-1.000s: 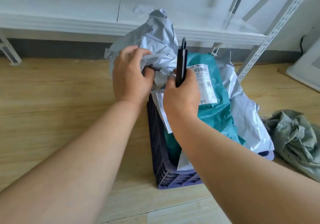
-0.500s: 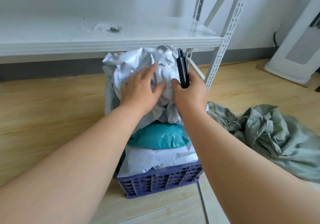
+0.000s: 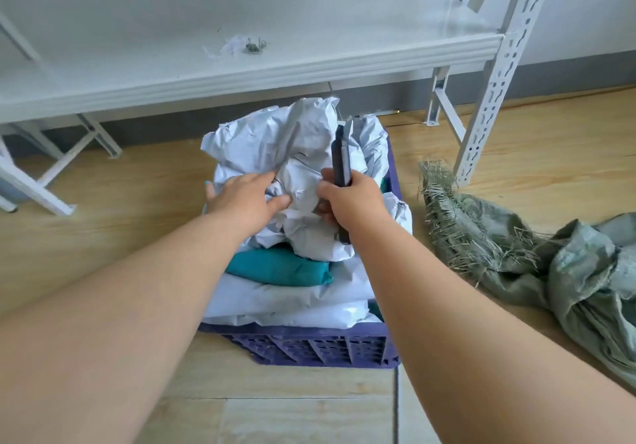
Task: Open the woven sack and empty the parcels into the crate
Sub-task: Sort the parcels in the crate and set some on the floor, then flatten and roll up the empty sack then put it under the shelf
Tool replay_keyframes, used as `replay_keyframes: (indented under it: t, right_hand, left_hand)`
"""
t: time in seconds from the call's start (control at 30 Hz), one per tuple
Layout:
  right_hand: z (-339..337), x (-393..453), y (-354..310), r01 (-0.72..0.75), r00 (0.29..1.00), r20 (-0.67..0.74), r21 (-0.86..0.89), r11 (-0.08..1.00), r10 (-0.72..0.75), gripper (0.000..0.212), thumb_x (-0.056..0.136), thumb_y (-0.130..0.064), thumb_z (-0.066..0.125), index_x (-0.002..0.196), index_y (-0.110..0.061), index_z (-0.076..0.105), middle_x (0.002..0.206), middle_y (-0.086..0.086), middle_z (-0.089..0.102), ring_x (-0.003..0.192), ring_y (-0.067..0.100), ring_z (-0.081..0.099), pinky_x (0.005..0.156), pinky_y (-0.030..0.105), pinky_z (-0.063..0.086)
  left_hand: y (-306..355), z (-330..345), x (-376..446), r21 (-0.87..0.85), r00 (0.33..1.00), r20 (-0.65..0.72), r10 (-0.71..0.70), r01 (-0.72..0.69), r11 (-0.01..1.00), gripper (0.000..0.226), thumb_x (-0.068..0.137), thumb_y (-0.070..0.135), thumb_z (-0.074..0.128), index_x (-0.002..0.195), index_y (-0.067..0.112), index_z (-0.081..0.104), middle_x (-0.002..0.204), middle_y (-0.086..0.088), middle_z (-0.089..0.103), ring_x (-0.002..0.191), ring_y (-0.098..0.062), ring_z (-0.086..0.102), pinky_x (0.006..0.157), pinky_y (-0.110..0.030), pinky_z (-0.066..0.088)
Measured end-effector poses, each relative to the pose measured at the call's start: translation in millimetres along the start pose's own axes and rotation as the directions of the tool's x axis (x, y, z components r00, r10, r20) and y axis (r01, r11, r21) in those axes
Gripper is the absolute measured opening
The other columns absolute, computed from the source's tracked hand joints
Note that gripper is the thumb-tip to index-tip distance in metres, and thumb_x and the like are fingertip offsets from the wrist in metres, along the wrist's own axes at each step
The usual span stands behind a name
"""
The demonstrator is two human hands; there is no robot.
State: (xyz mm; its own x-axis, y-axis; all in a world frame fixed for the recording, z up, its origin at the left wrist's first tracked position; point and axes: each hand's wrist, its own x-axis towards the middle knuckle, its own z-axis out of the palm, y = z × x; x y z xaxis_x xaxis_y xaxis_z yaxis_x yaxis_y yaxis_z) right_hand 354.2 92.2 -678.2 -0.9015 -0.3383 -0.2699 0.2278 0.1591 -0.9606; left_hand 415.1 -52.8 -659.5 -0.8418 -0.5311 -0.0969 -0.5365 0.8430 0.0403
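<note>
Right grip [image 3: 347, 199] around black cutter [image 3: 341, 161], left [image 3: 247, 199] flat-open on crumpled white parcels [image 3: 275, 144].

Storeroom: slotted metal shelving [image 3: 495, 75], parcel-filled crate [image 3: 309, 344], plank floor [image 3: 103, 223].

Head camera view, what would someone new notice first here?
Probably the purple crate at centre, heaped with grey and teal parcels, both hands pressing on the pile. The right hand has its grip shut on a dark utility knife; the left hand lies open. The frayed green woven sack lies crumpled on the floor, right.
</note>
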Motion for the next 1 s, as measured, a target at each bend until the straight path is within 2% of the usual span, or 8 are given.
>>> replay_keyframes:
  t: [0.1,0.23,0.43,0.5,0.6,0.7,0.87,1.0]
  right_hand:
    - [-18.4,-1.3,1.4,0.033,0.999,0.040,0.067,0.997,-0.035,0.025,0.085,-0.015,0.058,0.108,-0.023,0.066,0.083,0.003,0.066,0.070,0.023,0.065,0.072,0.041,0.059]
    - [-43.5,0.4,2.2,0.043,0.996,0.069,0.142,0.989,-0.053,0.023,0.087,-0.016,0.057,0.106,-0.025,0.065,0.076,-0.001,0.063,0.064,0.019,0.062,0.070,0.036,0.056]
    - [-88.1,10.7,7.5,0.083,0.997,-0.015,0.131,0.988,-0.081,0.022,0.082,-0.021,0.058,0.099,-0.030,0.067,0.095,0.001,0.072,0.092,0.029,0.069,0.087,0.047,0.055]
    - [-115.5,18.1,11.5,0.083,0.994,-0.083,0.094,0.992,-0.075,0.026,0.084,-0.018,0.056,0.106,-0.027,0.067,0.100,0.002,0.072,0.095,0.027,0.068,0.088,0.043,0.054]
    - [-164.8,30.4,24.3,0.018,0.980,-0.199,0.012,1.000,-0.016,0.030,0.085,-0.013,0.056,0.110,-0.025,0.067,0.104,0.002,0.071,0.098,0.024,0.065,0.079,0.026,0.048]
    - [-211.6,43.5,52.6,-0.099,0.924,-0.373,-0.029,0.995,0.081,0.030,0.086,-0.015,0.057,0.113,-0.025,0.064,0.111,0.002,0.067,0.100,0.024,0.063,0.076,0.026,0.041]
    - [-271.5,37.4,112.5,-0.352,0.809,-0.538,-0.119,0.929,0.238,0.044,0.089,-0.006,0.050,0.128,-0.024,0.059,0.139,0.008,0.043,0.094,0.028,0.061,0.084,0.036,0.050]
    - [-324.8,16.4,151.7,-0.599,0.710,-0.632,-0.310,0.738,0.311,0.042,0.091,-0.008,0.049,0.132,-0.016,0.053,0.154,0.014,0.019,0.114,0.031,0.055,0.080,0.034,0.043]
  left_hand:
    - [15.2,-6.0,-10.5,-0.116,0.972,-0.231,-0.036,0.009,0.993,0.064,0.089,0.047,0.058,0.146,0.030,0.033,0.150,0.002,0.036,0.139,-0.022,0.031,0.113,-0.050,0.021]
    - [49.5,-8.6,-25.6,-0.312,0.791,-0.611,-0.035,-0.200,0.929,0.038,0.088,0.009,0.051,0.123,0.021,0.061,0.128,-0.001,0.056,0.117,-0.024,0.053,0.101,-0.046,0.041]
    - [129.8,-0.8,-30.7,-0.013,0.678,-0.703,0.215,-0.314,0.949,0.034,0.083,0.012,0.054,0.112,0.023,0.066,0.120,0.004,0.062,0.114,-0.021,0.054,0.107,-0.041,0.028]
    - [168.0,6.9,-29.9,-0.012,0.687,-0.672,0.275,-0.382,0.924,0.034,0.079,0.010,0.055,0.108,0.023,0.068,0.116,0.004,0.064,0.111,-0.021,0.055,0.103,-0.037,0.029]
    - [222.7,27.3,-30.4,-0.072,0.806,-0.505,0.309,-0.396,0.916,0.035,0.082,0.011,0.056,0.112,0.025,0.066,0.119,0.002,0.062,0.115,-0.024,0.053,0.101,-0.036,0.031]
    - [261.6,54.5,-31.8,-0.102,0.883,-0.303,0.360,-0.405,0.908,0.034,0.087,0.016,0.057,0.119,0.026,0.063,0.126,0.003,0.058,0.121,-0.022,0.049,0.103,-0.035,0.032]
    - [307.0,90.4,-37.6,-0.195,0.883,-0.010,0.470,-0.463,0.865,0.031,0.092,0.024,0.055,0.122,0.028,0.060,0.133,0.006,0.050,0.126,-0.018,0.043,0.104,-0.038,0.039]
    - [334.7,109.6,-47.5,-0.270,0.853,0.155,0.499,-0.449,0.852,0.026,0.094,0.028,0.055,0.120,0.029,0.060,0.136,0.003,0.046,0.124,-0.019,0.045,0.102,-0.032,0.039]
